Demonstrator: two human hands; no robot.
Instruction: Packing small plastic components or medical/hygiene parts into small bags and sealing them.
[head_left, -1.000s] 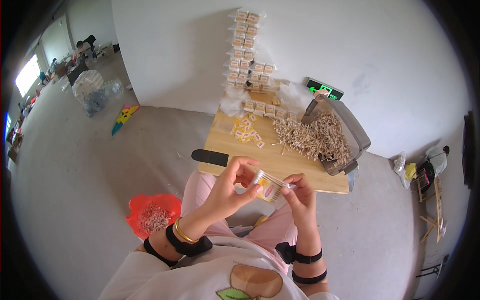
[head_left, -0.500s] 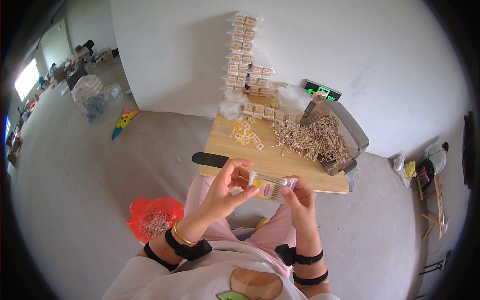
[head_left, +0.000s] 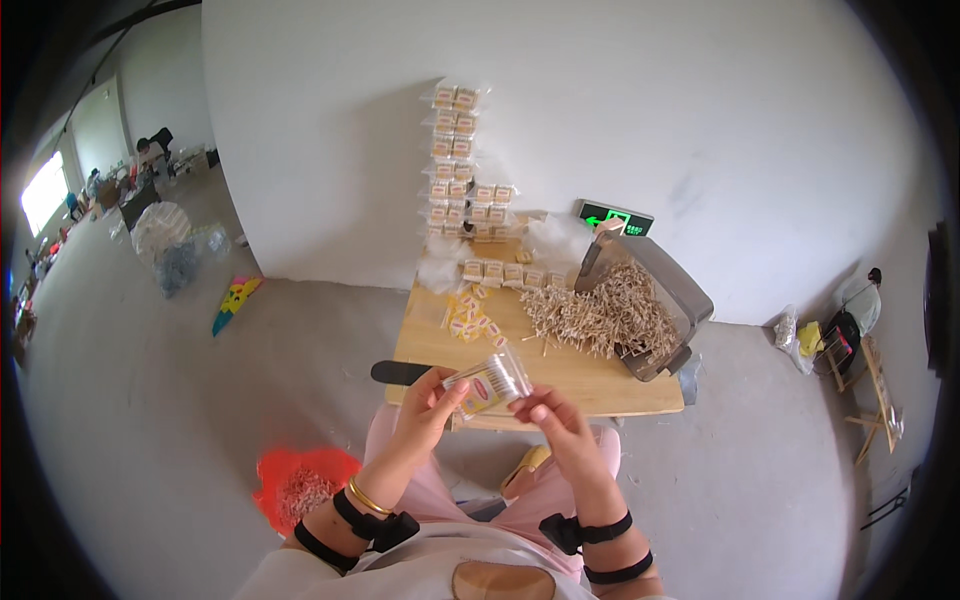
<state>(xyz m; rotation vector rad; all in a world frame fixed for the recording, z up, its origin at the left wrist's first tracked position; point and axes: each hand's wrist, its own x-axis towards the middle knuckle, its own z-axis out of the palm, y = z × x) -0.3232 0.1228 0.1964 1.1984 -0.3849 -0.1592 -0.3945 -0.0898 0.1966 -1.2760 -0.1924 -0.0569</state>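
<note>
My left hand [head_left: 425, 412] grips a small clear bag of cotton swabs [head_left: 488, 388] by its left end. Inside the bag, a yellow and white label card with a red oval lies against the swab sticks. My right hand [head_left: 562, 428] pinches the bag's clear plastic at its right end, thumb and fingers together. The bag is tilted and held above the near edge of the wooden table [head_left: 560, 390]. Beyond it lie scattered yellow label cards [head_left: 468, 318] and a heap of loose cotton swabs [head_left: 590, 322], spilling from a grey translucent bin [head_left: 690, 290] tipped on its side.
Filled swab packs [head_left: 493, 272] stand in a row, with a tall stack of bagged packs [head_left: 453, 148] against the wall. A dark flat strip [head_left: 398, 373] juts from the table's left edge. A red container [head_left: 280, 485] with swabs sits on the floor at left. A lit green sign [head_left: 615, 217] is behind.
My view has tilted up, so the table appears lower. The swab bag has turned, its right end now raised, and my right hand has shifted to its lower right corner.
</note>
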